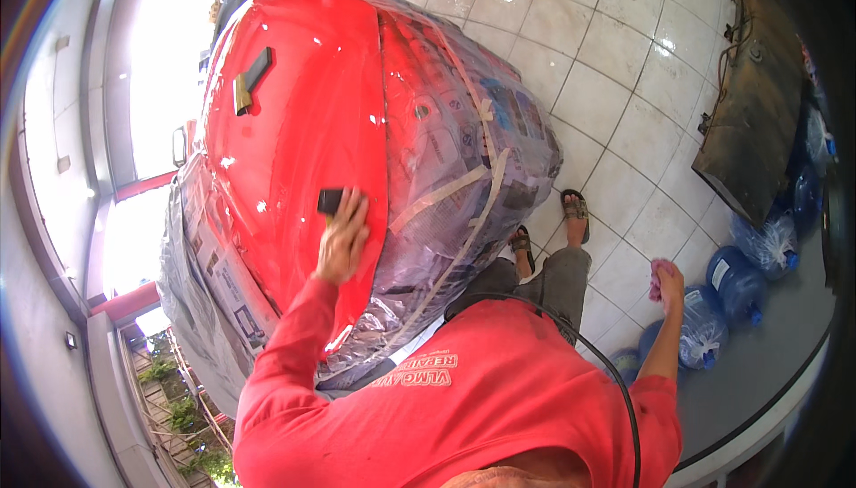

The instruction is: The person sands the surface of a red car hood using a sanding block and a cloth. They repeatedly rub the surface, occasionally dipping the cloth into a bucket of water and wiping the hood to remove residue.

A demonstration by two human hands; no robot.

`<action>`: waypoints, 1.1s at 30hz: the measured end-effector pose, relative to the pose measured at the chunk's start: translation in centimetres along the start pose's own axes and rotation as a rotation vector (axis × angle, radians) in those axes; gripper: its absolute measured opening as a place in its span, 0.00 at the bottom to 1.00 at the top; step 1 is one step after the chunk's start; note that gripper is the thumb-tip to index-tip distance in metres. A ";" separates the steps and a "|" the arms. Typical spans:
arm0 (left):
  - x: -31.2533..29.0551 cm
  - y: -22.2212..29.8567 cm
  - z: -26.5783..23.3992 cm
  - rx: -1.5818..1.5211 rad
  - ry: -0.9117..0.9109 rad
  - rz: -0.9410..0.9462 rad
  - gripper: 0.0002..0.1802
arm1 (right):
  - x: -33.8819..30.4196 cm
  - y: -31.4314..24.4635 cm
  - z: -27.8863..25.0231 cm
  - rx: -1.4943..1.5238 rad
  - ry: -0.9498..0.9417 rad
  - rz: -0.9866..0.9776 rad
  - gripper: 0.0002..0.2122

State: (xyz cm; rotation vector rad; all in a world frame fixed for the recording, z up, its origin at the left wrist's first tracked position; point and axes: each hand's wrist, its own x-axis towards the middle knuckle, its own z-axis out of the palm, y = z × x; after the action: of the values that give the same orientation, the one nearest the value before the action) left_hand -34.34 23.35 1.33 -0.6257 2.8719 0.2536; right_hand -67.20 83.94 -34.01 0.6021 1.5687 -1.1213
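My left hand (341, 243) rests on the glossy red car hood (294, 140), its fingers over a small black block (330, 201) that looks like a sanding block. Part of the block is hidden under the fingers. Farther up the hood lies a dark, long block (259, 69) with a brownish-gold strip (242, 96) across its near end. Out to the right, away from the car, my right hand (668, 290) is closed around a crumpled pink cloth (658, 276).
Newspaper, clear plastic (446, 149) and masking tape (495, 185) cover the car around the hood. A black hose (615, 372) runs over my shirt. Several blue water jugs (736, 278) and a large dark panel (753, 96) stand right of the tiled floor (597, 87).
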 end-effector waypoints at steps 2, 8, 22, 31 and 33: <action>1.1 -1.4 -0.9 -0.060 -0.015 0.034 0.24 | -0.8 0.5 0.7 -0.031 -0.009 0.029 0.09; 19.7 -7.5 -1.1 -0.066 0.116 -0.018 0.24 | 5.5 -2.8 9.0 -0.237 -0.189 -0.237 0.16; 4.4 -0.5 -0.5 -0.086 0.029 0.088 0.23 | 0.2 -2.8 2.5 -0.074 -0.060 -0.147 0.21; -6.7 1.0 1.4 0.089 -0.016 0.189 0.24 | -4.0 5.0 3.5 -0.088 -0.004 -0.080 0.11; -5.7 0.5 0.7 0.044 -0.021 0.222 0.23 | -4.0 6.5 3.8 -0.074 -0.072 -0.075 0.09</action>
State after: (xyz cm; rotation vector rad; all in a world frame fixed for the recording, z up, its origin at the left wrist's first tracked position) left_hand -29.41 26.21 1.98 -0.2939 2.9169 0.2270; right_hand -58.76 84.02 -32.47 0.4522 1.5746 -1.1239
